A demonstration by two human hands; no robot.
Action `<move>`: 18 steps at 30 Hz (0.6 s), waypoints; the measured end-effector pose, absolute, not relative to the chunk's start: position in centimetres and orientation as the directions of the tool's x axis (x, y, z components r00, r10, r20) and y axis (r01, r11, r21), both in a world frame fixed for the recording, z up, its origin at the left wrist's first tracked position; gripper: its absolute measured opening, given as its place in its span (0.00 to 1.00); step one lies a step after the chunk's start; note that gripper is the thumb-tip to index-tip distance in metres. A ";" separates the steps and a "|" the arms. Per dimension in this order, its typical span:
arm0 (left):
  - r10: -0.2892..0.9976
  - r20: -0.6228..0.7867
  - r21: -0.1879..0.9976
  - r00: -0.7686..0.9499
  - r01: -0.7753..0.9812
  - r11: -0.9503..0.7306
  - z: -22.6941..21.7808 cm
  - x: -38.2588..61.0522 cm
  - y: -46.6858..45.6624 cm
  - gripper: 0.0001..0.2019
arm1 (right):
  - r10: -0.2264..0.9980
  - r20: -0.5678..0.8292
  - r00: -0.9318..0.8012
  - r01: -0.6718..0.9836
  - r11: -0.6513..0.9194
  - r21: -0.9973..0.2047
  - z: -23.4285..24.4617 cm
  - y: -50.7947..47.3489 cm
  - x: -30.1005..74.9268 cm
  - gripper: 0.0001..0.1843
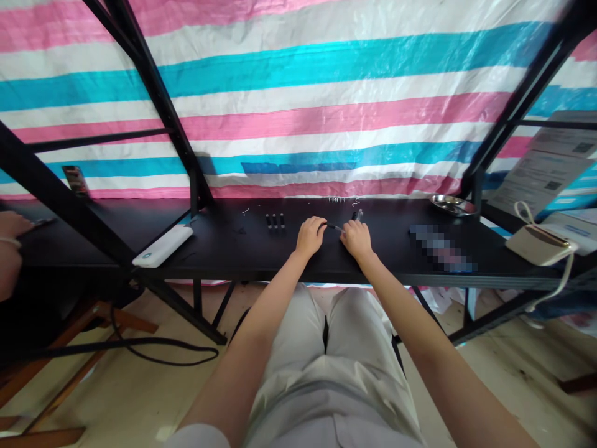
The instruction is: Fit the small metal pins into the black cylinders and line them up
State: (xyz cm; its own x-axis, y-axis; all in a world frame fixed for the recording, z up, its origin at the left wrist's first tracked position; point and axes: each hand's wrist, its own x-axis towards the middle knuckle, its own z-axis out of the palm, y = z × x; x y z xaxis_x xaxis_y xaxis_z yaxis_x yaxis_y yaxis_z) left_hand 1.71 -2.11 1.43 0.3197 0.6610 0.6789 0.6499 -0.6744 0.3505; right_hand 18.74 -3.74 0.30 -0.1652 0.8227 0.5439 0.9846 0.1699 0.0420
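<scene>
Over the black table, my left hand (pixel 310 238) is closed with its fingertips on the dark end of a thin pen (pixel 333 226). My right hand (pixel 357 240) is closed around the other, clearer end, so the pen spans the gap between both hands. The fingers hide its two ends. Just beyond my right hand lie small clear and dark pieces (pixel 359 214), partly covered by it. Left of my left hand, three short black cylinders with pale ends (pixel 275 221) stand or lie in a row; I cannot tell which.
Small white springy bits (pixel 336 200) lie along the table's (pixel 233 255) back edge. A white power strip or power bank (pixel 163 246) is left, a steel dish (pixel 452 205) and blurred packet (pixel 441 249) right, then a cream pouch (pixel 538 242). Another person's hand (pixel 13 224) shows far left.
</scene>
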 end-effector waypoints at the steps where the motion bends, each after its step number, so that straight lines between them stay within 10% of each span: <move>1: 0.656 0.684 0.354 0.318 0.643 -0.680 1.4 1.7 -2.1 0.10 | 0.820 0.545 -0.172 0.984 0.170 0.054 0.3 -3.7 18.7 0.07; 18: 0.648 0.676 0.455 0.351 0.493 -0.742 0.0 1.7 -1.1 0.06 | 0.735 0.604 -0.308 0.938 0.341 0.063 0.0 -3.7 18.8 0.07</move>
